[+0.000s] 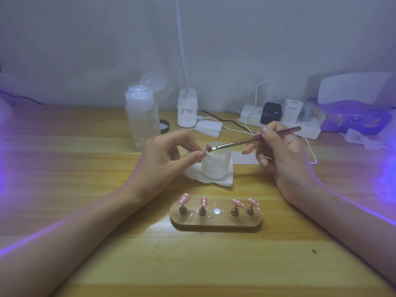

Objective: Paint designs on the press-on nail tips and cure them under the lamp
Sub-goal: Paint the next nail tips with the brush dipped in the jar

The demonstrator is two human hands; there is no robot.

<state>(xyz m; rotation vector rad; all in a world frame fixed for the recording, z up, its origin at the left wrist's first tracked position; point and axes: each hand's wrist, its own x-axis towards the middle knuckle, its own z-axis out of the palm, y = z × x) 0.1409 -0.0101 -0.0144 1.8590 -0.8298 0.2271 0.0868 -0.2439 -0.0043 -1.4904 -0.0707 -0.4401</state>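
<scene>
Nearest, below both grips, four pink dotted nail tips [184,198] sit on a wooden stand [214,225]. Beyond, the left grip [165,155] pinches a fifth tip [207,147]. The right grip [282,151], fingers curled, holds a brush [240,142] touching it.

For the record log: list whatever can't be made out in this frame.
All head view.
- Nail tip pinched by the left hand: design too small, blurred, partly behind fingertips.
- Jar contents: hidden by its frosted wall.
- Label on the white lamp base: print too small.
- Purple light source, right: cut off by the frame edge.
</scene>
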